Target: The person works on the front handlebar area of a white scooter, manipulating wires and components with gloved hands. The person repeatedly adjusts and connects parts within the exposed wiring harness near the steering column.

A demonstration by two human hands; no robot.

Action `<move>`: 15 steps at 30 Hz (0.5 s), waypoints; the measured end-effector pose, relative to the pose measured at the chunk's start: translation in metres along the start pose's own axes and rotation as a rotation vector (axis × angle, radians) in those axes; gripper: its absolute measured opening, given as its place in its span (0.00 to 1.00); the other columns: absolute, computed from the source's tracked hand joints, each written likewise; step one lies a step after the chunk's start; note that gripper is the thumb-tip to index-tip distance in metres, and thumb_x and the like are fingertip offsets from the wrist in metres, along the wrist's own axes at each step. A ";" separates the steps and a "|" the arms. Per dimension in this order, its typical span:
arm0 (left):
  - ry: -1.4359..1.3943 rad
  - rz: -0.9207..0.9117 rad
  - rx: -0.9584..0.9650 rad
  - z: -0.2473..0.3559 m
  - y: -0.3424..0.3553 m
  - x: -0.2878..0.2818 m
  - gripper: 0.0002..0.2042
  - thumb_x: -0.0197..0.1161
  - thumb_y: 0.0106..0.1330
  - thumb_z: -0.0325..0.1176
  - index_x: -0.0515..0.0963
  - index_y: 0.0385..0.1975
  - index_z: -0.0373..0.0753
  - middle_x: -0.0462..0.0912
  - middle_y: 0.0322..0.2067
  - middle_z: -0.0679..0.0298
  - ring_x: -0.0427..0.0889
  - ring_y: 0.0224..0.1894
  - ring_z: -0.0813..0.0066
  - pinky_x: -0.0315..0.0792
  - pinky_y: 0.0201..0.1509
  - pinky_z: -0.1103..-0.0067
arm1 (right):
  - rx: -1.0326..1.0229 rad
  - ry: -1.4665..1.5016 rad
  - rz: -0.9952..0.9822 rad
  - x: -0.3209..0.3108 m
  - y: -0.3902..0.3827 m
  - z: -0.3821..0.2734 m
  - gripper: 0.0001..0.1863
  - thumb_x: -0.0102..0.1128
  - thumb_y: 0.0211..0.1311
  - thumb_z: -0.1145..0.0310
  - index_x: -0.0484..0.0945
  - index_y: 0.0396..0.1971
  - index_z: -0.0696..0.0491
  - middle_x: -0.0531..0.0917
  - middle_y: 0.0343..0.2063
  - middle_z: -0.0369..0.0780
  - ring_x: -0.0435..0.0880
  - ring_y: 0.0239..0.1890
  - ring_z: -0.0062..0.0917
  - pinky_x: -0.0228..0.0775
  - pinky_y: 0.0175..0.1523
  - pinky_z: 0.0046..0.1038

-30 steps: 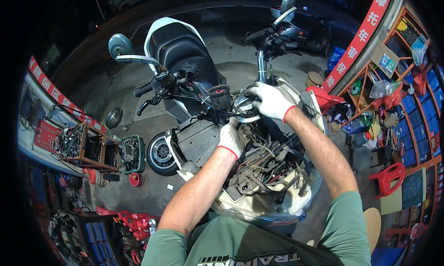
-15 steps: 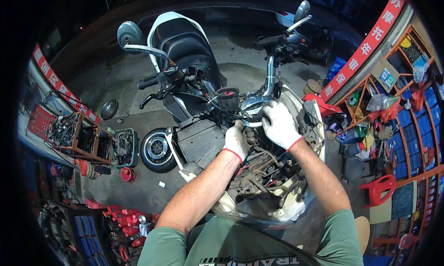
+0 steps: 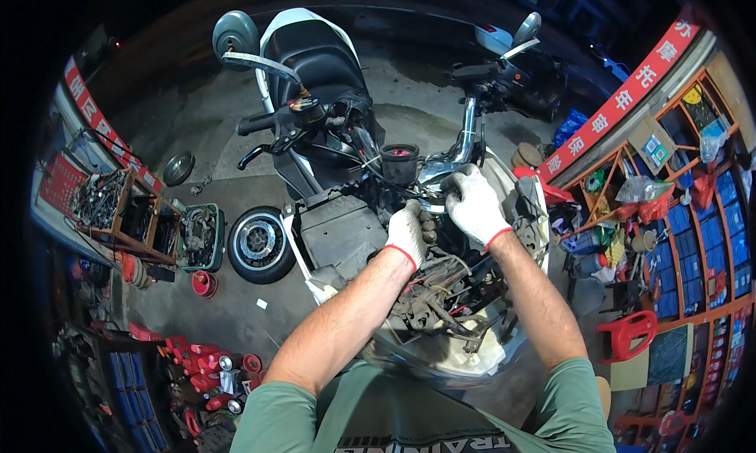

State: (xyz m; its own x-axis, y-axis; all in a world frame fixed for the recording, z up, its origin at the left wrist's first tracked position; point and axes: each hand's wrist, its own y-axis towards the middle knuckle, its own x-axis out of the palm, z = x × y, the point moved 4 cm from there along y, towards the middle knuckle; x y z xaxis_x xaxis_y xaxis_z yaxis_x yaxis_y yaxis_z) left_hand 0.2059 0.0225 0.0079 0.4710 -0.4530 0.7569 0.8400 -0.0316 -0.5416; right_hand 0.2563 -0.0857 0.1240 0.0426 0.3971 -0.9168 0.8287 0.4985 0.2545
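Observation:
A scooter stands in front of me with its front bodywork off, its wiring harness (image 3: 441, 284) and inner parts bare. My left hand (image 3: 407, 231), in a white glove with a red cuff, is closed low by the steering column; what its fingers hold is hidden. Just right of it, my right hand (image 3: 477, 207), gloved the same way, has its fingers bent in a pinch beside the chrome handlebar tube (image 3: 470, 130). Whatever sits between those fingertips is too small to make out. A dark round cup-shaped part (image 3: 399, 163) with red inside is just beyond both hands.
The scooter's black seat (image 3: 319, 67) and left mirror (image 3: 235, 33) rise beyond. A loose wheel (image 3: 261, 246) lies on the floor to the left, near a green bin of parts (image 3: 201, 236). Shelves with blue boxes (image 3: 685, 248) and a red plastic chair (image 3: 628, 335) stand right.
The whole view has shifted slightly, with the scooter a little higher in the picture. Both hands stay at the same spot by the steering column; the right fingers have moved slightly.

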 end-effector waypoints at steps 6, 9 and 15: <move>0.028 -0.025 0.039 -0.002 0.006 -0.002 0.11 0.50 0.78 0.43 0.69 0.34 0.45 0.67 0.24 0.69 0.67 0.24 0.74 0.61 0.26 0.75 | 0.035 -0.083 -0.204 -0.011 0.003 -0.018 0.19 0.67 0.57 0.59 0.84 0.47 0.52 0.81 0.50 0.48 0.77 0.58 0.46 0.69 0.65 0.44; 0.005 -0.010 0.039 -0.003 0.005 -0.001 0.11 0.51 0.77 0.43 0.70 0.34 0.45 0.68 0.24 0.69 0.68 0.23 0.75 0.60 0.25 0.77 | 0.025 -0.128 -0.221 -0.006 0.007 -0.025 0.24 0.68 0.58 0.56 0.82 0.52 0.52 0.81 0.53 0.49 0.76 0.60 0.46 0.68 0.66 0.44; 0.051 -0.005 0.088 -0.002 0.004 -0.001 0.10 0.52 0.78 0.42 0.70 0.34 0.46 0.68 0.23 0.70 0.67 0.22 0.76 0.60 0.24 0.77 | 0.031 -0.190 -0.341 -0.009 0.021 -0.035 0.23 0.66 0.60 0.53 0.83 0.47 0.55 0.85 0.46 0.49 0.80 0.56 0.45 0.70 0.64 0.43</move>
State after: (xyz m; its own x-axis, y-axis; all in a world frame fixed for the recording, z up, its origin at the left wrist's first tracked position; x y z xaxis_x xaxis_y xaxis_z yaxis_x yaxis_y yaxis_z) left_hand 0.2081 0.0208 0.0045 0.4542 -0.4979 0.7388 0.8638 0.0431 -0.5020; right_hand 0.2537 -0.0522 0.1484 -0.1386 0.0615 -0.9884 0.8296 0.5524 -0.0820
